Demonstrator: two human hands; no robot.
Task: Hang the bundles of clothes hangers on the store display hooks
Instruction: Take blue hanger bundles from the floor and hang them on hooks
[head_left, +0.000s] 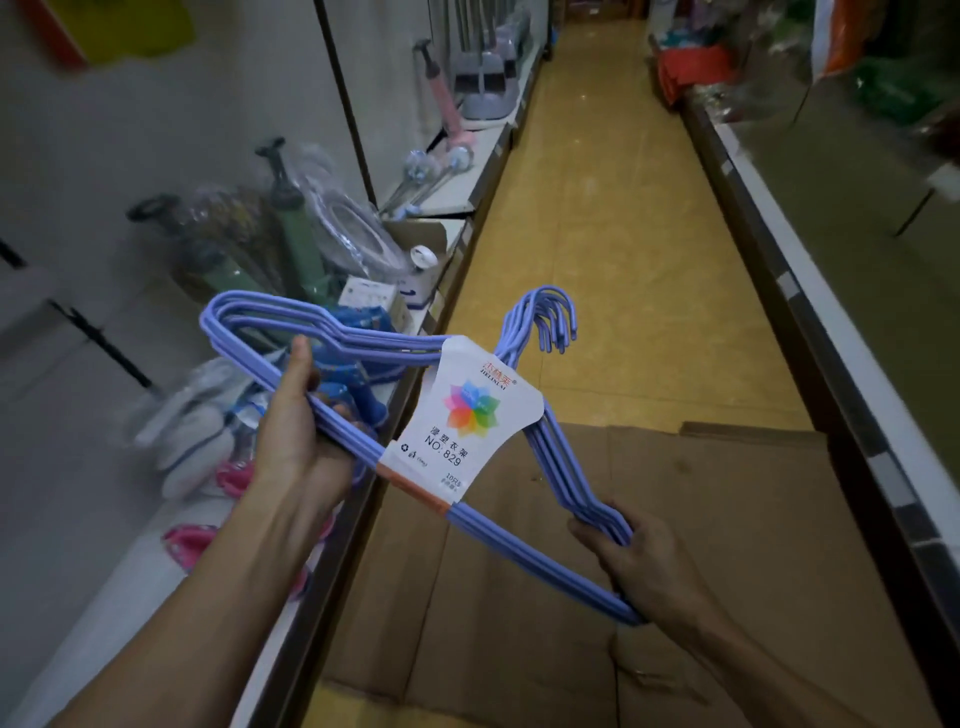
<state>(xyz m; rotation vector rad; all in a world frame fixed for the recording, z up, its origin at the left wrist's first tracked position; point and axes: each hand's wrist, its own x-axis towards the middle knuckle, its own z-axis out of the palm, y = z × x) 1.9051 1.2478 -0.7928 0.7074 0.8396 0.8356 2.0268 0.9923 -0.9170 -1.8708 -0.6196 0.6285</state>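
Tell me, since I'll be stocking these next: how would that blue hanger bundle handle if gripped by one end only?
The hanger bundle probably stays fairly stiff: its thin bars look rigid, spanning straight between the left hand and right hand. It likely feels light, being mostly open frame. The paper sleeve binds only the middle, so the ends may fan apart.

Tilted blue hanger bundle (363, 358), white-labelled

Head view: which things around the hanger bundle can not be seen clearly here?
- Hanger bundle: the white label covers its middle; small print is too small.
- Left hand: fingertips hidden behind the bundle.
- Right hand: its fingers hidden under the bundle's corner.
- Shelf goods: blurred.
- Display hooks: none clearly visible.
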